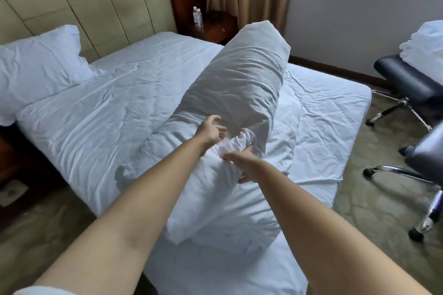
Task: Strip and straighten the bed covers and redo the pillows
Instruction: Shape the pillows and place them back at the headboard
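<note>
A white pillow (239,79) stood tilted up above the middle of the bed (96,115), its near end bunched where a loose pillowcase (211,187) gathered around it. The left hand (211,130) had its fingers curled on the bunched cloth at the pillow's left side, and the right hand (242,163) gripped the gathered pillowcase from the right, its fingers tucked under the fabric. A second pillow (40,67) leaned on the padded headboard (84,2) at far left, water bottles (197,17) stood on the far nightstand (215,29), and an office chair (412,84) carrying folded white linen (424,45) stood at right.
</note>
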`<state>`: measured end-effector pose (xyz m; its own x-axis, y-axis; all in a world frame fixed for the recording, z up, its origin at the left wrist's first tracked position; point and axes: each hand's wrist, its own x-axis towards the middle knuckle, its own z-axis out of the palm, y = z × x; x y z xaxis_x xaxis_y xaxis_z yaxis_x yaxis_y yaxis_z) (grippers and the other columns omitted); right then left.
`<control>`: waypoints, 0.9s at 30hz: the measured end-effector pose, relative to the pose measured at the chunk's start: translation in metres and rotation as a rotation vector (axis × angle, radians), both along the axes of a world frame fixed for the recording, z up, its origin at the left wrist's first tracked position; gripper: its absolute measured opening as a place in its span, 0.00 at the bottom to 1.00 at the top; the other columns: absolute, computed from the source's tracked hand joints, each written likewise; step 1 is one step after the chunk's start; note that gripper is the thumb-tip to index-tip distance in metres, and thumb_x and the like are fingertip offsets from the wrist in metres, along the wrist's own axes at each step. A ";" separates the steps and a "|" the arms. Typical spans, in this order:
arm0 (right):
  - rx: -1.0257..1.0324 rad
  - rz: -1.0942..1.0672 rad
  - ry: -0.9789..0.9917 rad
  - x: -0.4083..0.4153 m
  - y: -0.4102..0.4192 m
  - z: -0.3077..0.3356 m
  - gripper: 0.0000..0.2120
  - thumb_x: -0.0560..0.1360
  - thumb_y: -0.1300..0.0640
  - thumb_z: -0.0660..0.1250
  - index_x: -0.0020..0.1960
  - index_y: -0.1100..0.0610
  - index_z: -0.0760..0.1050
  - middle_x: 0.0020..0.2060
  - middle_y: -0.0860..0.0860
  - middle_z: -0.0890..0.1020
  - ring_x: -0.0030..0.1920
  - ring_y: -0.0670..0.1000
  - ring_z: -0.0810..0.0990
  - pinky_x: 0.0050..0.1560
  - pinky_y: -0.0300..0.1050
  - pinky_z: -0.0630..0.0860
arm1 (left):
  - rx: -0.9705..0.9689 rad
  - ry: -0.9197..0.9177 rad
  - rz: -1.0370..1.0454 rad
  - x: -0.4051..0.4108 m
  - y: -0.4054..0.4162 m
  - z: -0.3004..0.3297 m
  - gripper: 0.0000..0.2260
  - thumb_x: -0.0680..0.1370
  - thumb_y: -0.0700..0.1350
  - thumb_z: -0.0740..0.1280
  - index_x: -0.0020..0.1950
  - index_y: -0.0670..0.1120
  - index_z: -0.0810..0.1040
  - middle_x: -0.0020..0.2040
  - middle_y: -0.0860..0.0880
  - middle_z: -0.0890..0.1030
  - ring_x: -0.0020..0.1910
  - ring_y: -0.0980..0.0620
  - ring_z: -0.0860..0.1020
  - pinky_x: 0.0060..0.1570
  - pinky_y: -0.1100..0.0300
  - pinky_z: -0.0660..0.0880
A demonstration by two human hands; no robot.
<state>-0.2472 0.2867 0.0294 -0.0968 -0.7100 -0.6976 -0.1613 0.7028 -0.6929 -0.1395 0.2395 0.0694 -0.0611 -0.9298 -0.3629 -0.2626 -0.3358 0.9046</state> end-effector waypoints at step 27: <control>-0.927 1.499 1.227 -0.057 -0.050 0.020 0.58 0.65 0.39 0.75 0.78 0.47 0.36 0.78 0.51 0.47 0.77 0.57 0.44 0.74 0.60 0.40 | 0.113 -1.301 -0.254 -0.012 0.071 -0.033 0.62 0.61 0.64 0.76 0.75 0.54 0.29 0.77 0.43 0.36 0.75 0.34 0.41 0.68 0.29 0.48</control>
<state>-0.3040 0.2372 0.0497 0.7016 -0.6732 -0.2336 -0.6468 -0.7392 0.1876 -0.1519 0.3104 0.0368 0.2203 -0.9055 -0.3627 -0.9754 -0.2047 -0.0815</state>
